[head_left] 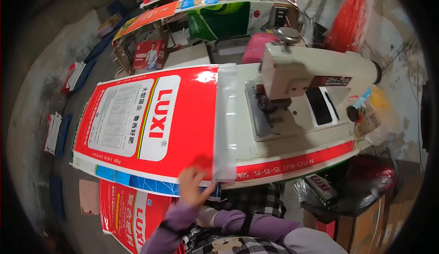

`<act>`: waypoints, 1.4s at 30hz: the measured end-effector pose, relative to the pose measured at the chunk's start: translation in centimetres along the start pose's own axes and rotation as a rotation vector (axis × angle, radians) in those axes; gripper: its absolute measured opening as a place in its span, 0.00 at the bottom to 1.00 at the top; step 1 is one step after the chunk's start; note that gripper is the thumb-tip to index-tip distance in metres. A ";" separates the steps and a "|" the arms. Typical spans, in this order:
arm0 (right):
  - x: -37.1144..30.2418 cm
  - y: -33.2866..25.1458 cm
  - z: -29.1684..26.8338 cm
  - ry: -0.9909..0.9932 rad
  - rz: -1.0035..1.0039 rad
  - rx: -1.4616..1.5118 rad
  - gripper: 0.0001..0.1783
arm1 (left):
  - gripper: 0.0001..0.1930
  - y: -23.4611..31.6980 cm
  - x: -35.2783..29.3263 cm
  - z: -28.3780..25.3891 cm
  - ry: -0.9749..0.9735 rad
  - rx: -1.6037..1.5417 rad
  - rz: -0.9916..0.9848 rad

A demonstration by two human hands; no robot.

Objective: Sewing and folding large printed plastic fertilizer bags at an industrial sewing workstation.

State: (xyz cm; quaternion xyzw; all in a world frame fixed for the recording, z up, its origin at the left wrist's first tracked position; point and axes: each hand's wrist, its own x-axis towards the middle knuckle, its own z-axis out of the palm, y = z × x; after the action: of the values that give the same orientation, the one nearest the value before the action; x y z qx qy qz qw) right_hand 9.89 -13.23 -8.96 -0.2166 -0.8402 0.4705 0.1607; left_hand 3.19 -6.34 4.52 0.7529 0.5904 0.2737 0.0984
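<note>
A red and white printed woven bag [194, 112] lies flat on the sewing table, with a clear plastic liner [226, 117] sticking out along its right end. My left hand [193, 186] is at the bag's near edge, close to the right corner. Its thumb stands apart from the fingers, which look slightly blurred, and a shadow falls on the red surface beside them. Lower down, my right hand [208, 215] reaches across in front of me, mostly covered by the left wrist, so its fingers are hidden. Right of the liner stands a cream industrial sewing machine [292, 76].
Another red bag [121, 213] hangs below the table's near edge, beside a blue printed sheet [151, 183]. Cardboard boxes [368, 226] and a plastic-wrapped bundle [338, 185] sit at the lower right. Further back are a red carton [148, 55] and a green-draped table [219, 20].
</note>
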 end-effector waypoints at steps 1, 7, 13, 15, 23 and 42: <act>-1.4 0.1 -0.3 0.074 -0.179 -0.142 0.13 | 0.19 2.2 3.9 2.2 0.091 0.013 0.029; -6.5 -4.2 -15.1 -0.053 0.018 0.059 0.16 | 0.28 -7.4 8.7 7.9 -0.321 0.043 0.115; -7.9 0.9 -22.9 0.801 0.348 0.136 0.14 | 0.18 -1.1 8.5 6.9 -0.051 0.210 -0.036; -7.3 0.4 -23.2 0.946 0.303 0.475 0.13 | 0.17 -1.4 8.9 6.9 -0.122 0.263 -0.032; -7.1 1.6 -22.3 0.948 0.268 0.536 0.14 | 0.09 -4.4 9.4 8.2 -0.098 -0.069 -0.077; 0.4 4.1 -20.3 0.499 0.693 -0.493 0.19 | 0.04 -4.9 10.8 -0.9 0.295 -0.612 -0.368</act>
State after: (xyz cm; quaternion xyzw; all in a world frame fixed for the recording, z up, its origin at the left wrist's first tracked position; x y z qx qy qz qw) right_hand 20.02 3.58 -2.18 -0.6209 -0.7410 0.2173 0.1349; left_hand 0.27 5.09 6.15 0.5226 0.6145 0.5203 0.2803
